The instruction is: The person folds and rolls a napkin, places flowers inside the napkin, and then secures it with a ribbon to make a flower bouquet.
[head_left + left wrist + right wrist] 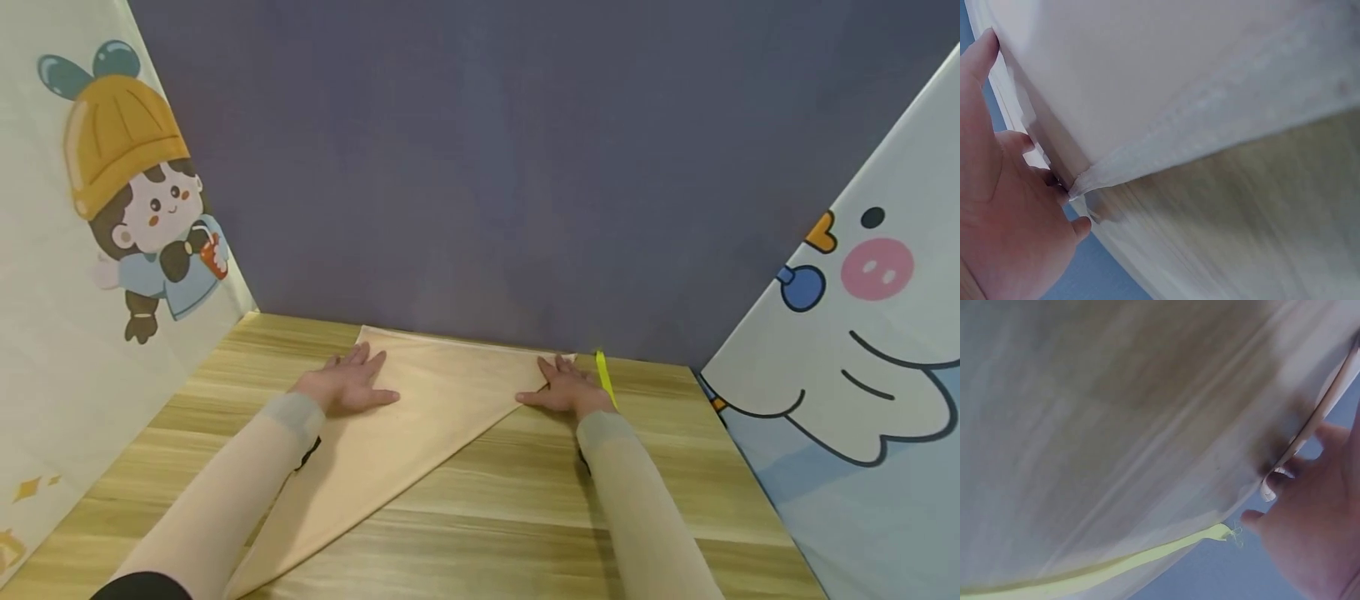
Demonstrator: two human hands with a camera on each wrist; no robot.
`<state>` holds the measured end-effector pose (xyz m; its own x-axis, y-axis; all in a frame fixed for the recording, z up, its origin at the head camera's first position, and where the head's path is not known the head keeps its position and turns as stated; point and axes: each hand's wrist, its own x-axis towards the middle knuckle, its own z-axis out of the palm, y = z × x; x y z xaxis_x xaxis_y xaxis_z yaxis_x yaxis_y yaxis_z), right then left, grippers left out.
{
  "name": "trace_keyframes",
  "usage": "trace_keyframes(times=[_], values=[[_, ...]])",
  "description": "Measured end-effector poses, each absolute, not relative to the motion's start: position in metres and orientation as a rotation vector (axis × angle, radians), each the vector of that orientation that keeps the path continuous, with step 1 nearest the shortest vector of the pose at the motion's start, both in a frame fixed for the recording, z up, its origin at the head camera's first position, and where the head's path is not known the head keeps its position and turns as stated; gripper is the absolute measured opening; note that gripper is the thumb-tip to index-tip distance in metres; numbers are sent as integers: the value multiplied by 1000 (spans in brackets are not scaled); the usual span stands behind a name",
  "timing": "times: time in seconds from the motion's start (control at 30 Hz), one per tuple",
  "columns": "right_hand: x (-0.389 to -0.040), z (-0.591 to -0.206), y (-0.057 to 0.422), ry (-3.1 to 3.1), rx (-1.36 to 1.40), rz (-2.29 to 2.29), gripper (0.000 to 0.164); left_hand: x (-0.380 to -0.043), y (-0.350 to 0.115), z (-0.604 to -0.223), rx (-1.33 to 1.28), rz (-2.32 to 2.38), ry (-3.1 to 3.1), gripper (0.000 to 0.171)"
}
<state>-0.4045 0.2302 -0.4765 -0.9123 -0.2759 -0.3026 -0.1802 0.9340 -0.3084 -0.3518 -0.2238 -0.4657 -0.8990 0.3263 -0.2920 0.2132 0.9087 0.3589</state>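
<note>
A pale peach cloth (442, 392) lies on the wooden table as a triangle, its long slanted edge running from the far right down to the near left. My left hand (348, 382) rests on its left side near the far left corner, fingers spread. On the far right corner lies my right hand (562, 386), fingers spread and thumb at the slanted edge. In the left wrist view the left fingers (1019, 140) touch the edge of the cloth (1116, 81). The right wrist view has the right hand (1316, 512) at the cloth's corner.
A yellow ribbon (604, 375) lies just right of the right hand. The wood-grained table (480, 517) meets a dark grey panel (480, 167) at the back. White printed panels stand on the left (45, 333) and right (930, 200).
</note>
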Motion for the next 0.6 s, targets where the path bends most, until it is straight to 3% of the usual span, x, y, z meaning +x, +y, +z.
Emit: trace_keyframes(times=[0.6], values=[[-400, -471, 242, 2755, -203, -400, 125, -353, -214, -467, 393, 476, 2732, 106]])
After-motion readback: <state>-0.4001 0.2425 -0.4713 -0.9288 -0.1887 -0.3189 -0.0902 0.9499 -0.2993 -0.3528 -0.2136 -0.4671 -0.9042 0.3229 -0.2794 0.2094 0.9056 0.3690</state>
